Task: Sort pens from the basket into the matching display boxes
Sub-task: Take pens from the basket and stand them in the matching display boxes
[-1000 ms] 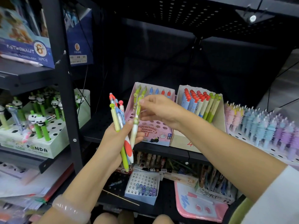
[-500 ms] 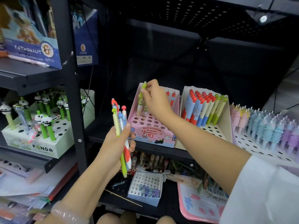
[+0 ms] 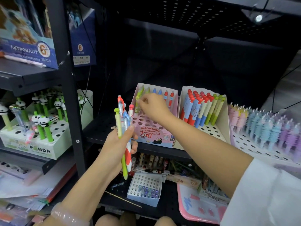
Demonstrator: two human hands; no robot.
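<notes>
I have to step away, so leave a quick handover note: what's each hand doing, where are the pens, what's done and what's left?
Left hand grips a bunch of mixed pens in front of the shelf.
Right hand pinches a green pen at the left side of the pink display box, above its holes.
Done: green, blue and red pens stand along that box's back row.
Left: seat the green pen, then sort the bunch. The basket is not in view.

We see a green pen (image 3: 138, 101) standing upright at the left rear of the pink display box (image 3: 154, 132), whose back row holds green, blue and red pens; a bundle of pens (image 3: 123, 128) stands upright just left of it
</notes>
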